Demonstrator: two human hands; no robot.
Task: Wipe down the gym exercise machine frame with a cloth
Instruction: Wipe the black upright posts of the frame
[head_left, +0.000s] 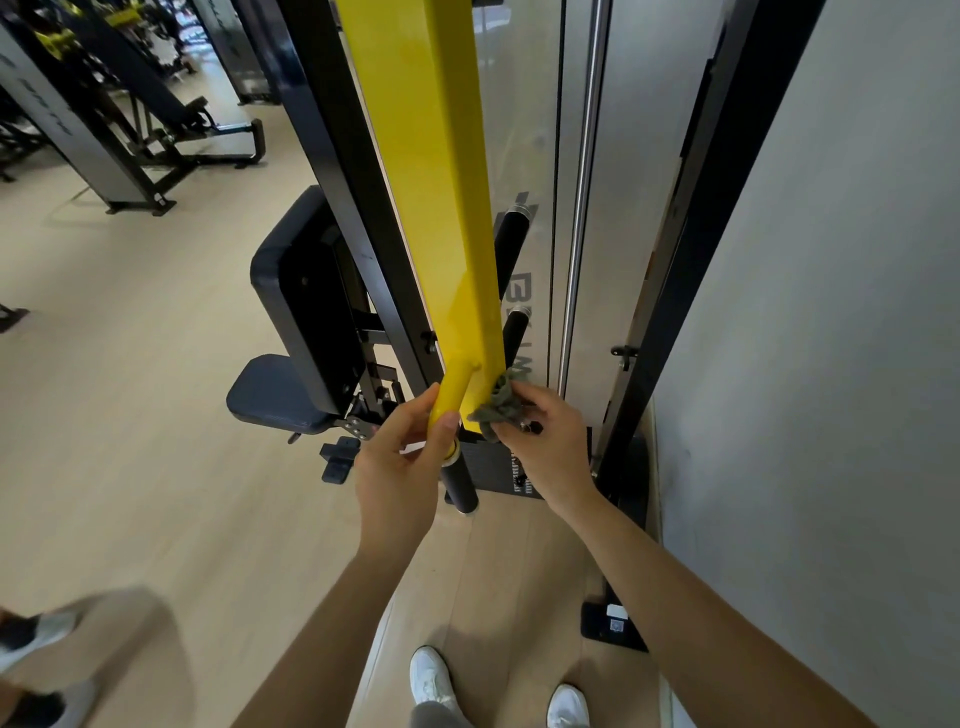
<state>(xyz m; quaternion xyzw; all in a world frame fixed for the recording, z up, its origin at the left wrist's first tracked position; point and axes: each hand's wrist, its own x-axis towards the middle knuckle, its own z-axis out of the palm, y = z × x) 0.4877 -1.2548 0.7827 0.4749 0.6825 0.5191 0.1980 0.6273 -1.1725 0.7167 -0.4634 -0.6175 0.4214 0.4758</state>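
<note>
1. The left hand (400, 467) curls round the lower stub of the yellow frame arm (441, 182), just above a black handle (460, 483).
2. The right hand (545, 441) grips the crumpled cloth (501, 405), pressed against that arm's bottom right edge.
3. Beyond, a padded seat (275, 395) stands to the left, with open floor (130, 389) past it. A wall (831, 312) is close on the right.
</note>
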